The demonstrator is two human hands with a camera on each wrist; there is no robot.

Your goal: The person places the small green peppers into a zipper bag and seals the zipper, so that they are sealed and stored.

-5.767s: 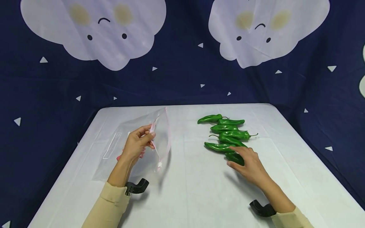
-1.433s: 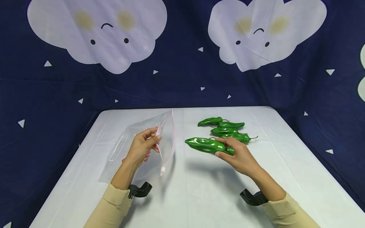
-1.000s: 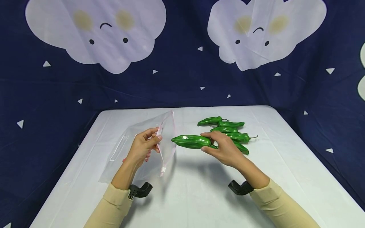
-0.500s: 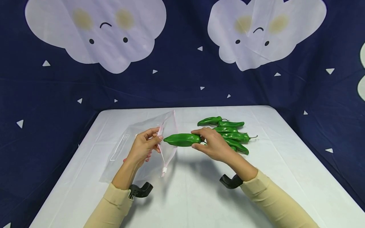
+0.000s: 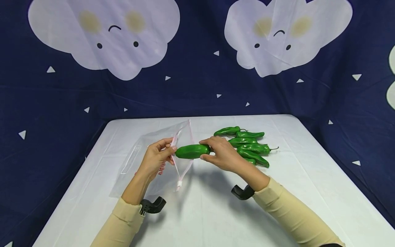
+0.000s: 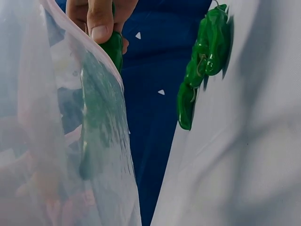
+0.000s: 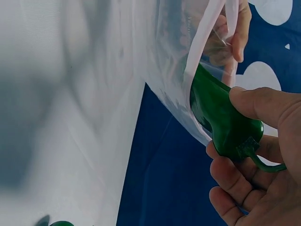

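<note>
In the head view, my left hand (image 5: pixel 155 157) pinches the near lip of a clear zip bag (image 5: pixel 135 178) with a pink seal and a white slider. The bag's mouth faces right and gapes. My right hand (image 5: pixel 223 154) grips a green chili pepper (image 5: pixel 192 151) by its stem end. The right wrist view shows the pepper (image 7: pixel 225 113) partly through the bag's mouth, its stem pointing back toward the palm. Through the plastic in the left wrist view, the pepper's tip end (image 6: pixel 94 117) shows blurred. Part of the bag is hidden behind my left hand.
Several more green peppers (image 5: pixel 254 148) lie in a loose group on the right of the white-covered table (image 5: pixel 210 212). A dark blue cloth (image 5: pixel 197 92) with clouds hangs behind the table's far edge. Black wrist cameras (image 5: pixel 152 206) sit on both wrists.
My right hand has picked a pepper from the near end of the group and carried it left into the bag's mouth. My left hand keeps its pinch, shifted slightly right.
</note>
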